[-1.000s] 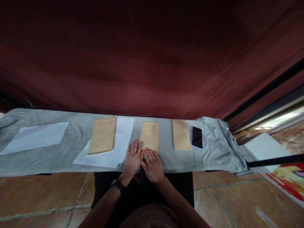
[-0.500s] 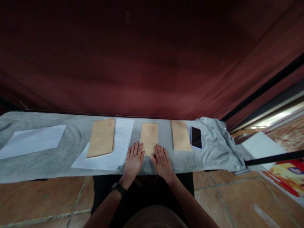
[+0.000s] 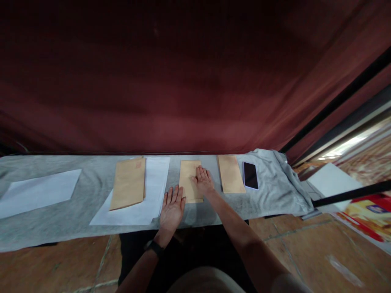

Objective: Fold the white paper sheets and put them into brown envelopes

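Note:
A brown envelope (image 3: 188,179) lies in the middle of the grey cloth (image 3: 76,203). My right hand (image 3: 203,181) rests flat on its far right part, fingers stretched out. My left hand (image 3: 172,205) lies flat and open on the cloth at the envelope's near left corner, a dark watch on its wrist. To the left, a second brown envelope (image 3: 128,188) lies on a white sheet (image 3: 152,191). A third brown envelope (image 3: 230,173) lies to the right, beside a dark phone (image 3: 251,175).
Another white sheet (image 3: 36,192) lies at the far left of the cloth. A dark red curtain (image 3: 183,81) hangs right behind. A black bar (image 3: 351,193) and a white board (image 3: 331,181) sit at the right. Terracotta floor tiles lie below.
My right hand slid from the middle envelope's near edge up along it to its far right part. My left hand stayed flat beside the near left corner.

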{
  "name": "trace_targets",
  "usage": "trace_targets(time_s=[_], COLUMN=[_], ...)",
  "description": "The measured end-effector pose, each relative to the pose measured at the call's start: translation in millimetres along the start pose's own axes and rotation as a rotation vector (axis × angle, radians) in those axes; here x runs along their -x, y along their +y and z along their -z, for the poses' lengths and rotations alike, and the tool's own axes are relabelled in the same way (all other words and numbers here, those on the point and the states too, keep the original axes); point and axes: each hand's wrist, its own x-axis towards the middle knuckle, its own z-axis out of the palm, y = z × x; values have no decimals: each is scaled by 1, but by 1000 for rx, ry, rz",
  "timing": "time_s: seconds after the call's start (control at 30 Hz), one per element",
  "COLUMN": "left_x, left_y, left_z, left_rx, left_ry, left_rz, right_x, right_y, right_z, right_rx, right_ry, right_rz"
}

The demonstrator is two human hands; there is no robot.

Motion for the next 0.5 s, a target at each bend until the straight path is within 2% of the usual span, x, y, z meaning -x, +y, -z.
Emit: trace_targets(time_s=[0.17, 0.5], left_x=[0, -1], left_y=[0, -1], left_z=[-1, 5], left_rx=[6, -27], left_ry=[4, -46], left_rz=[5, -37], right_x=[-7, 18], right_y=[-9, -66], right_z=[3, -12], right_rx=[26, -43], right_ry=[-32, -114], right_rz=[-46, 135])
